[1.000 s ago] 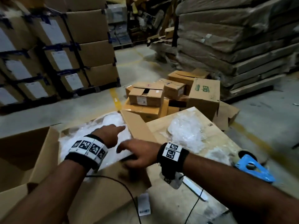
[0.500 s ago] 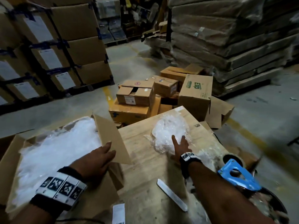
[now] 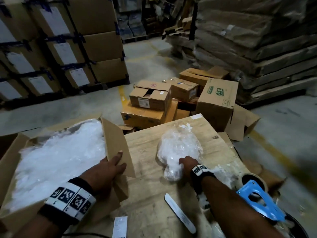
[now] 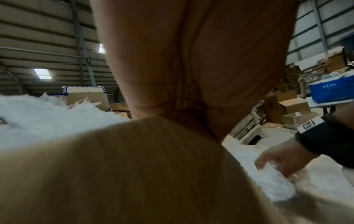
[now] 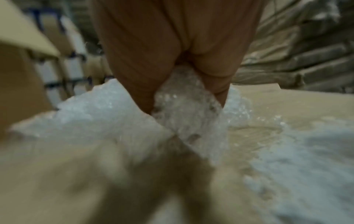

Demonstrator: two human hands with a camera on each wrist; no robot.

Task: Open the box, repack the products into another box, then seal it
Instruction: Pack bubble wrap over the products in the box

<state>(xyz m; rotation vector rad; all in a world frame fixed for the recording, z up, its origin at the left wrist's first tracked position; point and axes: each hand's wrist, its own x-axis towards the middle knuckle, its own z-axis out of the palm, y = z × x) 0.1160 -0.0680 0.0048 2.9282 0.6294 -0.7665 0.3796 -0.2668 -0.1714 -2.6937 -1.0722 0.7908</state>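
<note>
The right hand (image 3: 186, 162) is closing its fingers around a bubble-wrapped bundle (image 3: 180, 148) lying on the table (image 3: 147, 200), while the left hand (image 3: 106, 170) is pressing flat, fingers straight, on the flap of the open box (image 3: 118, 143) just beside it. Repacking looks underway; next, the bundle probably needs lifting into that box. Wrapping is hiding the product, and the right wrist view is blurring.

A tall cardboard carton (image 3: 216, 103) standing on the floor past the tabletop's far edge carries a green logo reading "EXO" on its side; the smaller green print next to it is too fine to read. White labels on the stacked boxes (image 3: 56, 54) at left, on a small carton (image 3: 151, 98) and on a slip (image 3: 120, 226) on the tabletop are illegible. The wristbands (image 3: 72, 201) show black-and-white square marker patterns, not text.
</note>
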